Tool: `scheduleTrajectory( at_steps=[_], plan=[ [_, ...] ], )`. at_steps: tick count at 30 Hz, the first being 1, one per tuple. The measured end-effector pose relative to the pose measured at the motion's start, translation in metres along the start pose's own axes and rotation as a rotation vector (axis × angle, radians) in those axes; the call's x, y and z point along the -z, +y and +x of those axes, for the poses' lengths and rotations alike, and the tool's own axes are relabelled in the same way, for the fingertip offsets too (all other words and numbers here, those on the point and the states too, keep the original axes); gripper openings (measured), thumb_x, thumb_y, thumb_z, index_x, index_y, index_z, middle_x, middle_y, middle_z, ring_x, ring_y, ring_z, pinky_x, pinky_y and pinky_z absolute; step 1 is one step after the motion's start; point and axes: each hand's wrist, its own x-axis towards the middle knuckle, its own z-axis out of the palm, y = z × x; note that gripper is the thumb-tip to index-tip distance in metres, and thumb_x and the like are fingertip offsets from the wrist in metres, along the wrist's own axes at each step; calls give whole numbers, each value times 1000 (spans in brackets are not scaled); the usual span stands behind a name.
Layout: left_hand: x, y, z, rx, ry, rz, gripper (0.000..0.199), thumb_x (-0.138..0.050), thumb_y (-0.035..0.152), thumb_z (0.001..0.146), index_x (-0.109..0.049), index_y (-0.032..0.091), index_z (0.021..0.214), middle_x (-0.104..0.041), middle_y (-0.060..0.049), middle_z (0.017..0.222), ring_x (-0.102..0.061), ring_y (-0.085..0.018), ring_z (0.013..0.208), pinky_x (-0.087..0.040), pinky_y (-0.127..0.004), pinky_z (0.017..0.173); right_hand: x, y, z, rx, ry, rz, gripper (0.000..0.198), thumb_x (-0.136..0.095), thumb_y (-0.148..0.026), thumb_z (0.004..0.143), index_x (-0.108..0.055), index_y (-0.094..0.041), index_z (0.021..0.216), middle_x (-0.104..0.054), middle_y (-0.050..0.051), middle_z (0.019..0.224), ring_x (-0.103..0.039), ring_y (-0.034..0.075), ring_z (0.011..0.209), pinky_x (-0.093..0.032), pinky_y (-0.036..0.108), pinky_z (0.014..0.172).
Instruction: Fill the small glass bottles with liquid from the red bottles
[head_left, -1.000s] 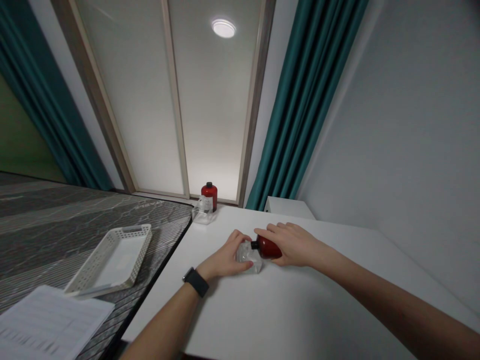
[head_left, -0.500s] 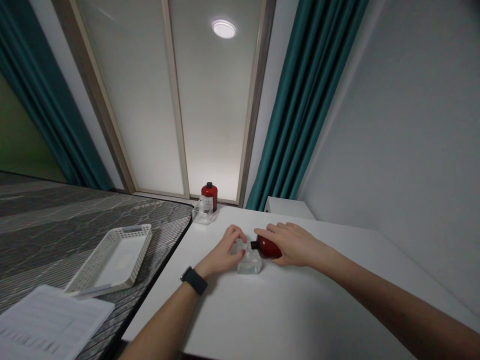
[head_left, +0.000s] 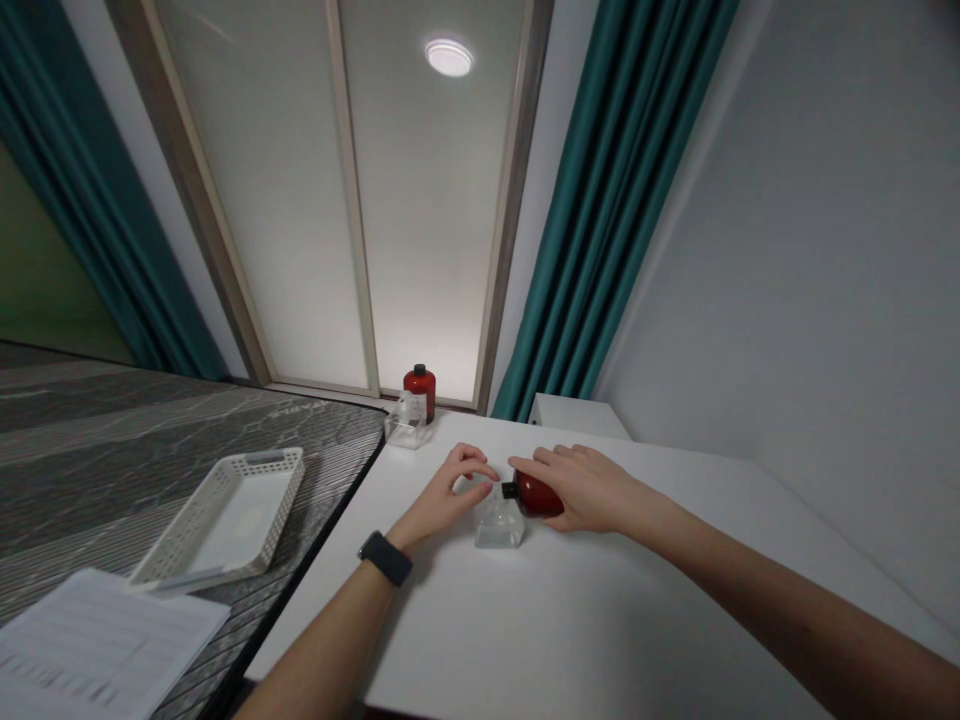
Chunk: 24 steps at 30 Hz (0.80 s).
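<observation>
A dark red bottle (head_left: 537, 496) with a black cap lies tipped on its side, its cap end toward the left. My right hand (head_left: 589, 488) is wrapped over its body. Just left of and below the cap, a clear plastic stand (head_left: 499, 526) rests on the white table, partly behind the bottle. My left hand (head_left: 459, 490), with a dark watch on the wrist, hovers at the stand's upper left. Its thumb and fingers are apart, and nothing shows between them.
Another red bottle (head_left: 420, 388) stands upright at the table's far left corner, behind a second clear stand (head_left: 406, 430). A white basket (head_left: 281, 510) and printed sheets (head_left: 105, 645) lie on the grey striped surface to the left. A white cabinet (head_left: 581, 415) stands beyond the table.
My left hand has loosened from the clear stand and drawn slightly up and left, its fingers straighter. My right hand and the bottle have stayed in place.
</observation>
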Motion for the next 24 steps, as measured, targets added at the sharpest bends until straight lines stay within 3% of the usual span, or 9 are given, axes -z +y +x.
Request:
scheduleTrajectory(
  at_steps=[6, 24],
  plan=[
    [1, 3, 0, 11, -14, -23, 21, -61, 37, 94, -75, 22, 90, -51, -7, 108, -50, -24, 115, -37, -39, 104, 0, 1, -1, 19, 11, -14, 70, -70, -38, 79, -45, -24, 143, -68, 12, 114, -68, 32, 92, -48, 39, 75],
    [1, 1, 0, 11, -7, 20, 23, -61, 39, 94, -77, 23, 92, -53, -7, 108, -52, -24, 113, -40, -41, 103, 0, 1, 0, 21, 7, -25, 71, -72, -37, 78, -45, -25, 142, -69, 11, 113, -68, 32, 91, -48, 38, 74]
  ],
)
